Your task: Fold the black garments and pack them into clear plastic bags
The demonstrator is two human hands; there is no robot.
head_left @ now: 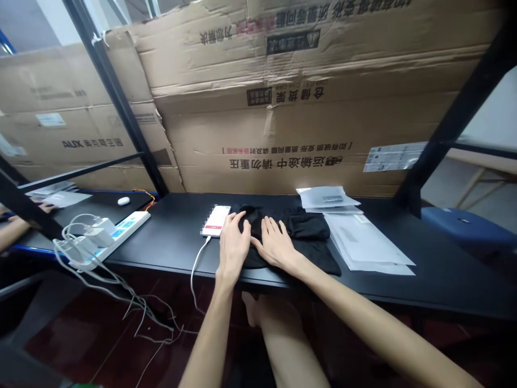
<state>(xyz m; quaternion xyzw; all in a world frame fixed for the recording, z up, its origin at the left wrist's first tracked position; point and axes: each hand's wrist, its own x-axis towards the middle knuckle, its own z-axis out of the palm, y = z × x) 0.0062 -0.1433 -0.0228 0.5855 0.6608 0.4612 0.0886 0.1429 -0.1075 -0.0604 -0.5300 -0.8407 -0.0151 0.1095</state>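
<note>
Bare forearms (pixel 210 334), left hand (pixel 233 245) and right hand (pixel 275 245) resting on black cloth (pixel 311 253)

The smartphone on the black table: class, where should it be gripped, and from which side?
Pinch the smartphone by its two long edges, coming from above near its far end. It lies flat on the black tabletop, so a top-down pinch seems best, and the white cable leaves its near end. The left hand is closest.

hands (pixel 232 248): 2 | black garments (pixel 302 229): 1 | phones (pixel 216 220): 1 | power strips (pixel 129 229): 1 | mice (pixel 123 201): 1 | plastic packet stacks (pixel 327 198): 2
</note>
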